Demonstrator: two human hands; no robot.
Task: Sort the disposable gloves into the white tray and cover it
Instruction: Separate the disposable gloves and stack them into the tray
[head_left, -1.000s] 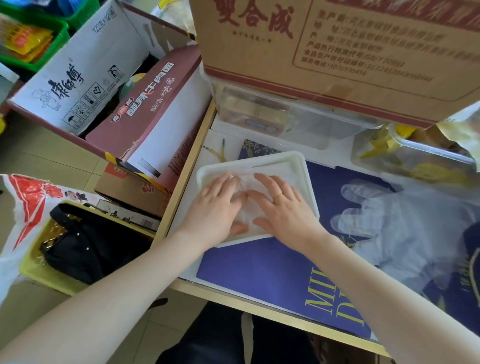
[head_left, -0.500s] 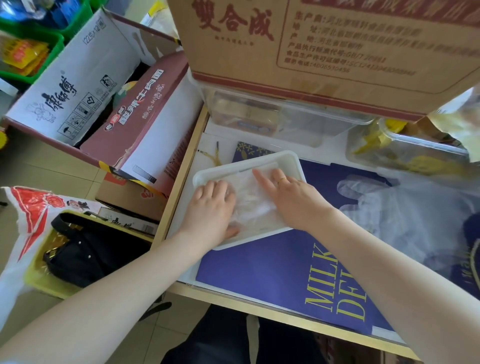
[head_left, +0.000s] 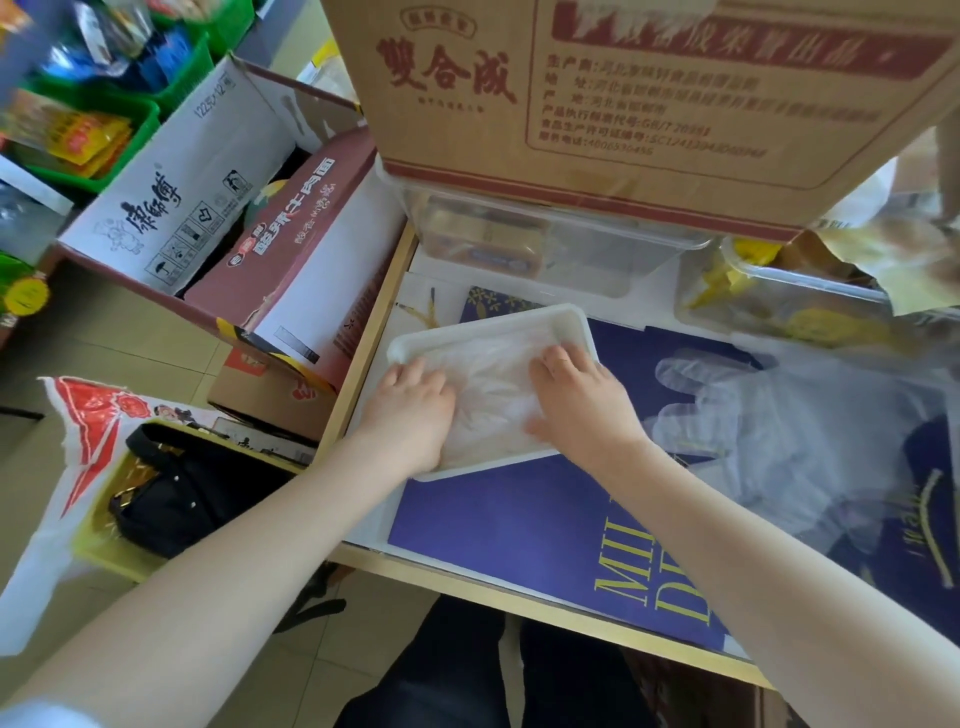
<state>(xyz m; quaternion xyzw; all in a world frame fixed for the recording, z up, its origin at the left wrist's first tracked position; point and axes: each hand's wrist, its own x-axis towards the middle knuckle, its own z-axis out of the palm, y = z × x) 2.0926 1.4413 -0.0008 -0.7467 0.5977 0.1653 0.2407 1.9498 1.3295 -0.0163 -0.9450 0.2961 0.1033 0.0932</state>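
Two hands, left hand (head_left: 410, 410) and right hand (head_left: 582, 400), press down on the crumpled gloves (head_left: 491, 402) inside the white tray (head_left: 566, 318), apparently to flatten them for covering. Fingers look curled into the film, though any actual pinch is unclear. More loose gloves (head_left: 769, 415) lie apart on the blue sheet (head_left: 498, 525).

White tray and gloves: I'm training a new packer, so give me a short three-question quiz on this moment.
1. True or false: both hands, the left hand and the right hand, rest on the gloves in the white tray.
2. Where does the loose clear glove lie? A) in the tray B) on the blue mat right of the tray C) on the floor
3. Fill in: the tray has no ___ on it yet.

Key: 1 true; 2 B; 3 cover
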